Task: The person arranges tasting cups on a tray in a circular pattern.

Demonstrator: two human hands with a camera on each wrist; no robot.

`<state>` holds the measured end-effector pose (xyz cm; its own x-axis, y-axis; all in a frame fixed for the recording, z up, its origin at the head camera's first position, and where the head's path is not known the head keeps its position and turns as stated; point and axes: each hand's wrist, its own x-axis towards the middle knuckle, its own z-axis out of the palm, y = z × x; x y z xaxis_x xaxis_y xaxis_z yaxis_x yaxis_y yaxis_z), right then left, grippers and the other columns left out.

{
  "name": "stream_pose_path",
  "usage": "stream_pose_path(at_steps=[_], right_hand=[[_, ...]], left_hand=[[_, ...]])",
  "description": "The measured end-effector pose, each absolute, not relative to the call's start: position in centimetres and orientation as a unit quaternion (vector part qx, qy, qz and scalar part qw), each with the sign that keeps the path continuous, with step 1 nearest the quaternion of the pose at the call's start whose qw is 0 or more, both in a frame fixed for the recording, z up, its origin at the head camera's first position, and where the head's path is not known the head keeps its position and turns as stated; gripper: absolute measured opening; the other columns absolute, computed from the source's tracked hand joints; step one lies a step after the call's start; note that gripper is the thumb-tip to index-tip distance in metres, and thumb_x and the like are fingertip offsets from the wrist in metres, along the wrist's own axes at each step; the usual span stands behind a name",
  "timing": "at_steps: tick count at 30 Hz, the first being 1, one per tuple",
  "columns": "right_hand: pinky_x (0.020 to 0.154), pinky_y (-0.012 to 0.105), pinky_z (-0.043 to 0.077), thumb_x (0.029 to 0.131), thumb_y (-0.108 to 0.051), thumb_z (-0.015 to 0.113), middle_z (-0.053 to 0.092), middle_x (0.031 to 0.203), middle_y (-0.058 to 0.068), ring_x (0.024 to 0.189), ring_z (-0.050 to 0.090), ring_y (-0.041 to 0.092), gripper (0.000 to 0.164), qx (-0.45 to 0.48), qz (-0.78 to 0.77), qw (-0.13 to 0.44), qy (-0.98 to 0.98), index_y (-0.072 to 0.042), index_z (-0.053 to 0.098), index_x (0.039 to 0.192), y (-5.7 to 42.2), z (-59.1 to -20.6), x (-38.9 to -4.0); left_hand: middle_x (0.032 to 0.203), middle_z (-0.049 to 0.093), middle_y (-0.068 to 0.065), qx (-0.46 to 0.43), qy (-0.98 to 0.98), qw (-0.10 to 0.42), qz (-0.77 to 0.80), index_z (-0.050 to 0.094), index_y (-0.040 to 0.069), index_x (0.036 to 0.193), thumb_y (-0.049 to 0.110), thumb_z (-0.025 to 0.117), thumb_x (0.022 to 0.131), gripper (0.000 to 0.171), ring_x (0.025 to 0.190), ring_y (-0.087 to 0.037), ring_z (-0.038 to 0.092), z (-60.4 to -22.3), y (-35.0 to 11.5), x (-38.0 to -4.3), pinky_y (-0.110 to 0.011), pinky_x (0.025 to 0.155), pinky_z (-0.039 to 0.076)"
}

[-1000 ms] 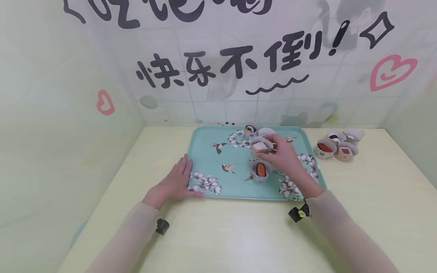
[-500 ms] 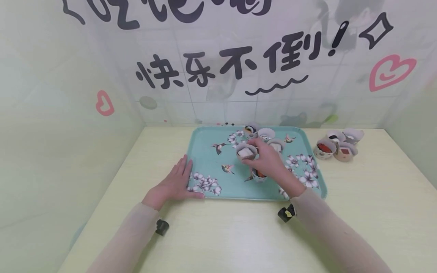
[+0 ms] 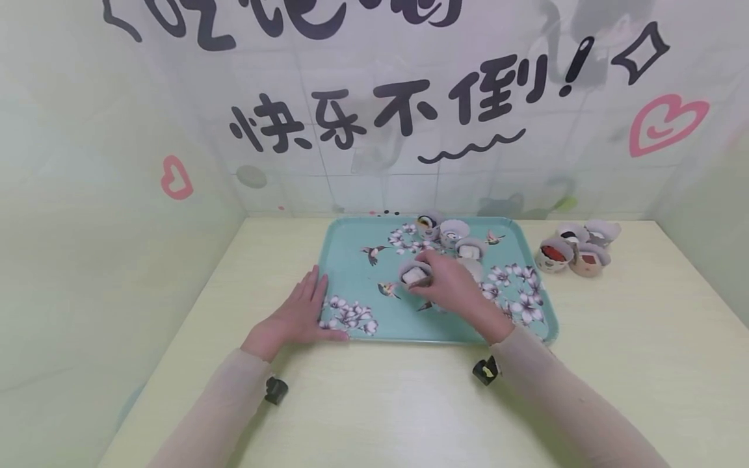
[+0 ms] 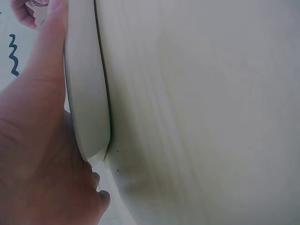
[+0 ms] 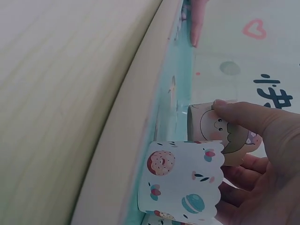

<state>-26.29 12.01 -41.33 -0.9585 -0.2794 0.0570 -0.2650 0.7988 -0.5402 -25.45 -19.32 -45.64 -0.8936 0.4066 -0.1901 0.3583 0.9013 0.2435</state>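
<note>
In the head view my right hand (image 3: 447,283) pinches a scalloped paper cup (image 3: 415,275) with a white piece inside, over the middle of the turquoise tray (image 3: 348,257). The right wrist view shows the held cup's cartoon face print, thumb on one side and fingers on the other. Near it is a white paper cup (image 5: 183,180) printed with doughnuts, mostly hidden behind the hand in the head view. My left hand (image 3: 297,312) rests along the tray's left edge, fingers straight, thumb (image 4: 44,61) at the front rim.
Several filled paper cups (image 3: 454,234) stand in a slanting line at the tray's back right. Right of the tray, on the pale table (image 3: 374,403), is a cluster of paper cups (image 3: 588,260). A patterned wall (image 3: 281,188) rises behind.
My right hand has carried the paper cup left and toward the front over the tray, uncovering cups behind it. The left hand has stayed at the tray's corner.
</note>
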Motion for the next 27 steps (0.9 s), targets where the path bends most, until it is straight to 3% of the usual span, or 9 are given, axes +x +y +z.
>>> stream_pose_path(at_steps=[6,13,22,27], right_hand=[[0.077,0.038,0.059,0.085,-0.032,0.080,0.071,0.116,0.008,0.095,0.069,0.022,0.057,-0.150,-0.259,0.021,0.954,-0.010,0.058,0.132,11.70,-41.71,-26.16],[0.091,0.042,0.058,0.085,-0.030,0.080,0.067,0.129,0.009,0.107,0.068,0.024,0.063,-0.157,-0.231,0.030,0.960,-0.009,0.055,0.139,11.51,-41.81,-25.90],[0.085,0.042,0.057,0.082,-0.029,0.083,0.071,0.115,0.011,0.102,0.066,0.027,0.054,-0.186,-0.205,0.015,0.961,-0.006,0.063,0.126,11.79,-41.47,-25.61],[0.083,0.041,0.057,0.083,-0.027,0.083,0.071,0.113,0.011,0.100,0.065,0.026,0.055,-0.187,-0.212,0.016,0.959,-0.006,0.062,0.129,12.13,-41.11,-25.34]], left_hand=[[0.165,-0.009,-0.027,0.196,0.968,0.117,0.104,0.004,-0.004,0.158,0.075,0.070,0.072,0.134,0.154,-0.045,-0.002,-45.66,-19.36,-25.47,-0.056,0.126,0.011],[0.166,-0.010,-0.026,0.193,0.968,0.118,0.105,0.004,-0.004,0.158,0.076,0.070,0.072,0.135,0.154,-0.045,-0.002,-45.71,-19.36,-25.42,-0.055,0.126,0.012],[0.165,-0.010,-0.027,0.193,0.968,0.121,0.100,0.003,-0.004,0.158,0.076,0.070,0.072,0.135,0.154,-0.045,-0.002,-45.30,-19.22,-25.30,-0.055,0.126,0.011],[0.165,-0.010,-0.027,0.195,0.968,0.121,0.100,0.003,-0.005,0.158,0.075,0.070,0.073,0.135,0.154,-0.046,-0.002,-45.27,-19.22,-25.31,-0.055,0.126,0.011]])
